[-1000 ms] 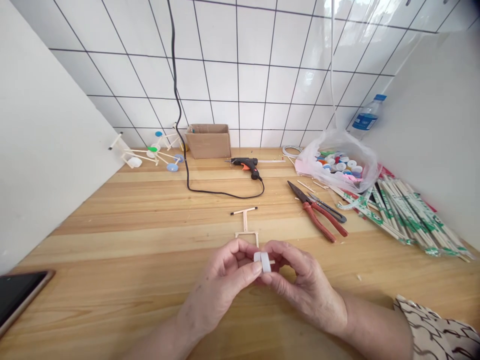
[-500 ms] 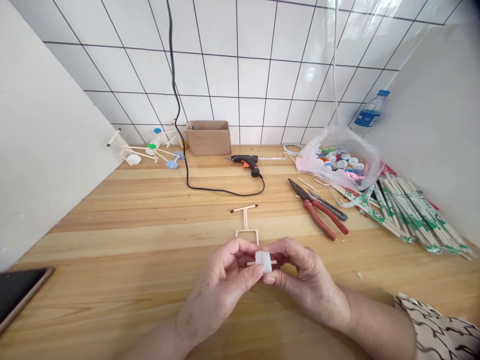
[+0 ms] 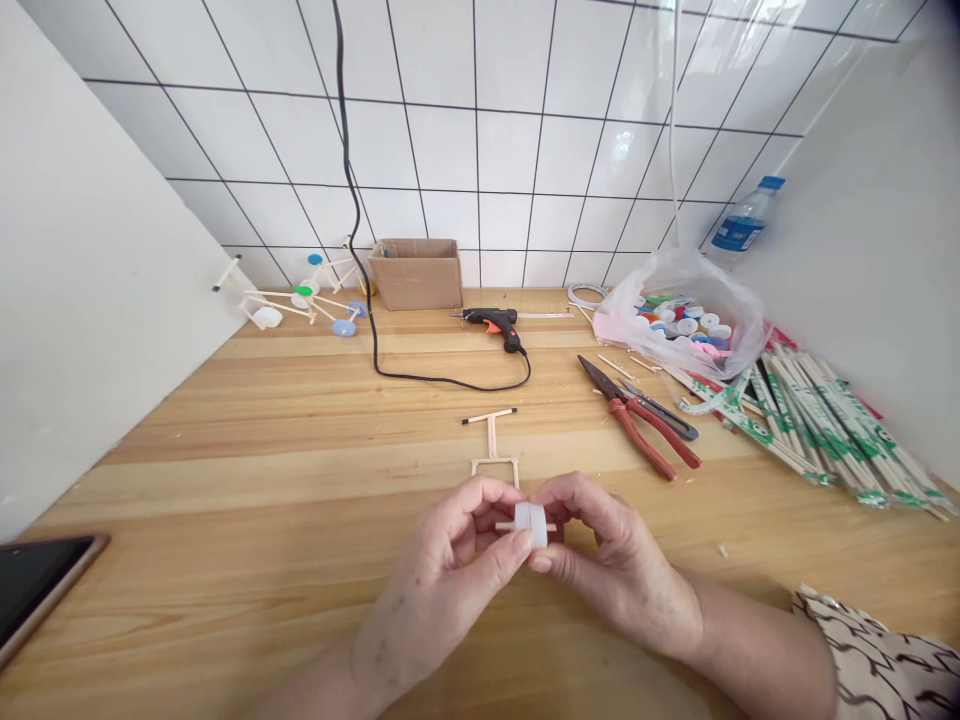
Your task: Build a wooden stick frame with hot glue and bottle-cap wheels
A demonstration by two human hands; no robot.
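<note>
Two white bottle caps point(image 3: 532, 520) sit face to face between my hands, with a short wooden stick point(image 3: 505, 526) poking out on both sides. My left hand point(image 3: 457, 560) pinches the caps from the left, thumb at the front. From the right, my right hand point(image 3: 611, 560) closes thumb and fingers on the same caps. Just beyond my fingertips lies a small wooden stick frame point(image 3: 492, 440) with a black-tipped crossbar; its near end is hidden behind my hands.
A black glue gun point(image 3: 491, 322) lies near a cardboard box point(image 3: 417, 275). Red-handled pliers point(image 3: 637, 420), a plastic bag point(image 3: 622, 310) of caps and wrapped chopsticks point(image 3: 832, 430) are at right. Stick-and-cap models point(image 3: 300, 300) stand back left; a phone point(image 3: 45, 590) lies front left.
The caps and both hands have shifted very slightly right, and the caps are turned a little. Both hands keep their pinch.
</note>
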